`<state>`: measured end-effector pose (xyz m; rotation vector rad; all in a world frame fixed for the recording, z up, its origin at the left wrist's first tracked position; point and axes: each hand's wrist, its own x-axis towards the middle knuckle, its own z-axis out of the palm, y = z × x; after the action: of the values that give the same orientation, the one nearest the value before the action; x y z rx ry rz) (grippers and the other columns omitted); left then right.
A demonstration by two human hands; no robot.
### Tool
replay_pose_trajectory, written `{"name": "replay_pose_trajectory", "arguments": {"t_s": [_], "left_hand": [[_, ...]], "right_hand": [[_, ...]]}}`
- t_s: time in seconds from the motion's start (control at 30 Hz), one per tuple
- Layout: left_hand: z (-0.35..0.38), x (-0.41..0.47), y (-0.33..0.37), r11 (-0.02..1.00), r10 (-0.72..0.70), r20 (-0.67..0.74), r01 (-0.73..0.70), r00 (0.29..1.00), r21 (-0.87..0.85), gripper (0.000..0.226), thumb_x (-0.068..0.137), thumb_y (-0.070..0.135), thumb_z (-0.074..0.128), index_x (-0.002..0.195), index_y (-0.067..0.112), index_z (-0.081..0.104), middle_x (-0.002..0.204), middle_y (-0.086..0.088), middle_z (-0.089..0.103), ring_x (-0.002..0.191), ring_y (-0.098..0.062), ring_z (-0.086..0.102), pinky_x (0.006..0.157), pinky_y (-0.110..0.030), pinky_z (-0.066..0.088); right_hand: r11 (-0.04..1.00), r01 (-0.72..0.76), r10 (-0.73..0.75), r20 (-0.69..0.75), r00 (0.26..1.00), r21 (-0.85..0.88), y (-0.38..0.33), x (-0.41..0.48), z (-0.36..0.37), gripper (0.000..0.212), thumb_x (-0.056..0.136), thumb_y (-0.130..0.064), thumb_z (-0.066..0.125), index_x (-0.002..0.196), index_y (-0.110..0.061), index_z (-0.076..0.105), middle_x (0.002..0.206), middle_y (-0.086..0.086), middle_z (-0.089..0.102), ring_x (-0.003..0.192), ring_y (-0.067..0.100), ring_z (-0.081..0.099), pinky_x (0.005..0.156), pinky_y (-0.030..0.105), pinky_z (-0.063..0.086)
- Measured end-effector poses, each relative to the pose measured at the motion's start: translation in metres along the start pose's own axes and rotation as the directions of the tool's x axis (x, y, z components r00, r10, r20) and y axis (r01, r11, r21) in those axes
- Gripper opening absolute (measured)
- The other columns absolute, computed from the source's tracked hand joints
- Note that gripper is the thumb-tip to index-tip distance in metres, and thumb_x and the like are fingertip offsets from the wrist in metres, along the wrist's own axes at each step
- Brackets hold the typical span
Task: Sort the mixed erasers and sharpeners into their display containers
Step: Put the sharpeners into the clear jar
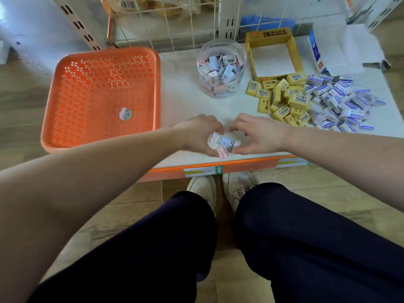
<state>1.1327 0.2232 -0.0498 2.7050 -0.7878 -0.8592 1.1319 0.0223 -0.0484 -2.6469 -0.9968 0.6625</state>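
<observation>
Sharpeners point(221, 143) bunched btwn my hands: L hand point(200, 134) curled round them, R hand point(260, 134) half-open, touching them at shelf point(185, 99) edge.

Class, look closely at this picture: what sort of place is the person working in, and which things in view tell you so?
Most likely a small shop or stationery store. Clues: the slotted metal shelving upright with a wire rack, the price-label strip on the shelf's orange edge, and many identical barcoded yellow erasers piled beside their open display box.
</observation>
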Motion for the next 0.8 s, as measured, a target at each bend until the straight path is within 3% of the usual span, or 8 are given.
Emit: {"name": "replay_pose_trajectory", "arguments": {"t_s": [0.17,0.33,0.53,0.67,0.8], "left_hand": [[0.03,-0.013,0.014,0.988,-0.14,-0.128,0.13,0.982,-0.08,0.079,0.069,0.056,0.07,0.133,0.02,0.042,0.131,-0.004,0.042,0.122,-0.026,0.038,0.103,-0.038,0.03],[0.045,0.002,0.029,0.957,-0.272,-0.171,0.249,0.947,-0.147,0.077,0.067,0.062,0.067,0.129,0.021,0.044,0.131,-0.007,0.04,0.126,-0.028,0.033,0.11,-0.042,0.023],[0.042,0.011,0.012,0.946,-0.281,-0.191,0.238,0.94,-0.219,0.067,0.071,0.048,0.073,0.127,0.02,0.049,0.128,-0.007,0.044,0.12,-0.026,0.043,0.102,-0.038,0.036],[0.037,0.01,0.004,0.939,-0.29,-0.218,0.234,0.932,-0.251,0.071,0.073,0.039,0.074,0.134,0.019,0.044,0.133,-0.006,0.042,0.123,-0.025,0.041,0.102,-0.038,0.038],[0.03,0.012,0.002,0.928,-0.277,-0.231,0.198,0.933,-0.316,0.069,0.078,0.029,0.072,0.138,0.014,0.042,0.139,-0.007,0.039,0.127,-0.024,0.039,0.1,-0.026,0.03]], "right_hand": [[0.986,-0.115,0.11,0.047,0.993,0.125,-0.017,-0.004,0.025,0.067,0.081,-0.034,0.068,0.136,-0.008,0.04,0.126,0.009,0.042,0.112,0.022,0.049,0.091,0.022,0.033],[0.963,-0.164,0.171,-0.014,0.985,0.214,-0.02,0.011,0.035,0.047,0.084,-0.021,0.064,0.126,-0.007,0.047,0.121,0.012,0.047,0.111,0.026,0.049,0.088,0.024,0.033],[0.96,-0.199,0.218,-0.082,0.972,0.2,-0.013,0.023,0.029,0.036,0.087,-0.021,0.062,0.119,-0.007,0.053,0.116,0.013,0.049,0.106,0.028,0.052,0.086,0.028,0.035],[0.944,-0.261,0.284,-0.091,0.955,0.2,-0.002,0.026,0.024,0.046,0.087,-0.025,0.06,0.128,-0.01,0.046,0.123,0.012,0.044,0.11,0.028,0.051,0.091,0.034,0.041],[0.934,-0.282,0.305,-0.079,0.949,0.218,-0.002,0.028,0.024,0.065,0.084,-0.037,0.065,0.139,-0.015,0.036,0.129,0.009,0.04,0.116,0.025,0.048,0.096,0.033,0.04]]}}
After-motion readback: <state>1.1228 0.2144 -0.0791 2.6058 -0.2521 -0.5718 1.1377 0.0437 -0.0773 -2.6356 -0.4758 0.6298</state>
